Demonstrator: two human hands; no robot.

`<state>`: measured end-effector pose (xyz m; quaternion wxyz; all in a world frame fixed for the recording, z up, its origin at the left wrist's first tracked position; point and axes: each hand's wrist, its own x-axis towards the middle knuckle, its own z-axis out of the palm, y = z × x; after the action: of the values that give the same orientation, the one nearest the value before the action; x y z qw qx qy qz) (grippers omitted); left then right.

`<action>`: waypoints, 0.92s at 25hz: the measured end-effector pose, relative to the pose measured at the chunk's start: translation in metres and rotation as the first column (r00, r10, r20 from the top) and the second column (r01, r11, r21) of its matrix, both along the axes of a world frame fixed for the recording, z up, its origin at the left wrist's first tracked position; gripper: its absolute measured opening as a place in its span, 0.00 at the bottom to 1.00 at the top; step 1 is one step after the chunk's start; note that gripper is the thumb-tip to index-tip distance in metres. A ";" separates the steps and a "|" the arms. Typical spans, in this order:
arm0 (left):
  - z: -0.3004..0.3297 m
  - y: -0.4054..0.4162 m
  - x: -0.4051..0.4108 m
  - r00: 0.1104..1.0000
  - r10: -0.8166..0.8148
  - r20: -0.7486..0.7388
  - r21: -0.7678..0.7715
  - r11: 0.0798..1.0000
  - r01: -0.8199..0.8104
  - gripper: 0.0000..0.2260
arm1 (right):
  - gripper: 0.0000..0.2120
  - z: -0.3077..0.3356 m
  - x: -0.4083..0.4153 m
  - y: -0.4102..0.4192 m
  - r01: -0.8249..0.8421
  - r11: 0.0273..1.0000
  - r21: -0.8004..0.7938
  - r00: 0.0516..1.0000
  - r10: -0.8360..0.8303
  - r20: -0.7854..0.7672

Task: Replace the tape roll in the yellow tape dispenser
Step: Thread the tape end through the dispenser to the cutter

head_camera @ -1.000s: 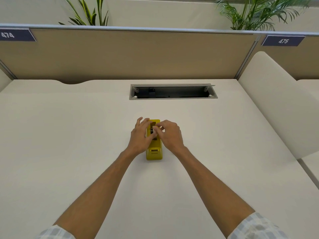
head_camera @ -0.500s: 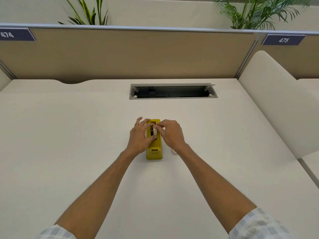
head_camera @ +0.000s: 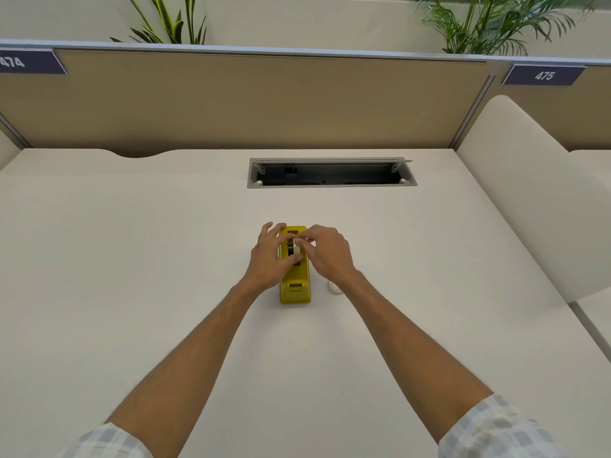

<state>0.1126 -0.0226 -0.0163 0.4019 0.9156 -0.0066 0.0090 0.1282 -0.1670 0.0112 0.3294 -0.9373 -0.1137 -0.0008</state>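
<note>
The yellow tape dispenser stands on the white desk, its long axis pointing away from me. A white tape roll on a dark hub sits upright in the dispenser's slot. My left hand rests against the dispenser's left side, thumb touching the roll. My right hand is on the right side, its thumb and forefinger pinched on the top of the roll. A small white ring, probably another tape roll, lies flat on the desk just right of the dispenser, partly hidden by my right wrist.
An open cable tray is sunk into the desk behind the dispenser. A tan partition closes off the back, and a white divider panel stands at the right.
My right hand has shifted slightly to the right, uncovering the small white ring on the desk. More of the white roll shows in the slot now. The dispenser has not moved.
</note>
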 end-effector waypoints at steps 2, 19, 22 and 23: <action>0.000 0.001 0.000 1.000 -0.011 0.000 0.017 1.000 0.011 0.20 | 0.11 0.000 0.000 0.000 0.010 1.000 -0.001 1.000 -0.010 0.002; 0.008 0.001 -0.005 0.998 0.061 0.031 -0.113 0.992 -0.058 0.13 | 0.13 0.006 0.003 0.005 0.075 0.997 -0.028 0.997 -0.075 0.009; 0.007 0.001 -0.004 0.999 0.044 0.029 -0.090 0.995 -0.042 0.13 | 0.12 0.005 0.003 0.003 0.072 0.997 -0.007 0.997 -0.072 -0.008; 0.006 0.001 -0.004 0.999 0.040 0.028 -0.092 0.995 -0.037 0.13 | 0.12 0.005 0.003 0.003 0.071 0.997 0.000 0.997 -0.071 -0.013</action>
<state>0.1084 -0.0218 -0.0101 0.4432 0.8959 0.0055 0.0305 0.1314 -0.1641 0.0164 0.3299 -0.9407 -0.0782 -0.0063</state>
